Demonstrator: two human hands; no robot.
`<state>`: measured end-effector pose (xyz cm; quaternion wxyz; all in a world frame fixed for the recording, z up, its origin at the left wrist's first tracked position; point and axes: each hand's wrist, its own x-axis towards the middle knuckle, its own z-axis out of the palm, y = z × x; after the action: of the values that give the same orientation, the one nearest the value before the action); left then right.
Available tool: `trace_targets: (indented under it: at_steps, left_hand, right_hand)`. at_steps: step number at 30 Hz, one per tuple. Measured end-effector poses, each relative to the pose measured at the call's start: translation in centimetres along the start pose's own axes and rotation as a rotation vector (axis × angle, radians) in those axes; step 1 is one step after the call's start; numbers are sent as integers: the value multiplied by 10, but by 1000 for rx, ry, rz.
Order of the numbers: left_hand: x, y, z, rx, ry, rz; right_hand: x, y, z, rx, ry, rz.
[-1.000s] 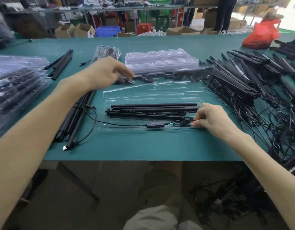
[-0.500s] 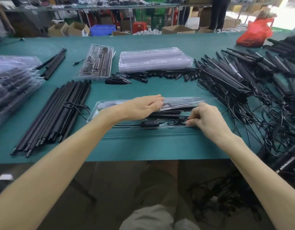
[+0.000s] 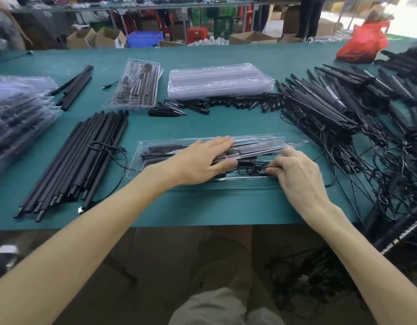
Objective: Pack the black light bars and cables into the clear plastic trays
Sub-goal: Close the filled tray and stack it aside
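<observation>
A clear plastic tray [image 3: 249,182] lies near the table's front edge, holding black light bars [image 3: 160,152] and a coiled black cable [image 3: 252,170]. Its clear lid is folded down over the bars. My left hand [image 3: 202,161] lies flat on the lid with straight fingers, pressing it. My right hand [image 3: 296,170] is at the tray's right end, its fingertips curled and pinching the cable coil. A row of loose black bars [image 3: 85,156] lies at the left. A heap of bars with tangled cables [image 3: 357,113] fills the right side.
A stack of clear trays [image 3: 219,80] sits at the back centre, with short black pieces [image 3: 226,104] in front of it. A packed tray [image 3: 137,85] lies behind the left bars. Packed trays [image 3: 17,113] pile at far left. A red bag [image 3: 364,43] sits at back right.
My left hand came back from the far pieces and pulled the clear lid down over the bars, and now presses it flat. My right hand stayed on the cable coil.
</observation>
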<state>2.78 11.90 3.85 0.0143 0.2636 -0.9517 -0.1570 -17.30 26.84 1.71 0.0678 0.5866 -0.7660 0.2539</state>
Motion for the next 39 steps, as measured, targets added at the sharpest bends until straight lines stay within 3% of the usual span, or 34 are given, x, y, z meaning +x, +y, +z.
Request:
trace_targets:
  at_steps: [24, 39]
  left_hand:
    - [-6, -2, 22, 195, 34, 49]
    - [-10, 2, 27, 288, 84, 46]
  right_hand:
    - [-43, 7, 7, -114, 2, -97]
    - [-60, 4, -1, 118, 78, -60]
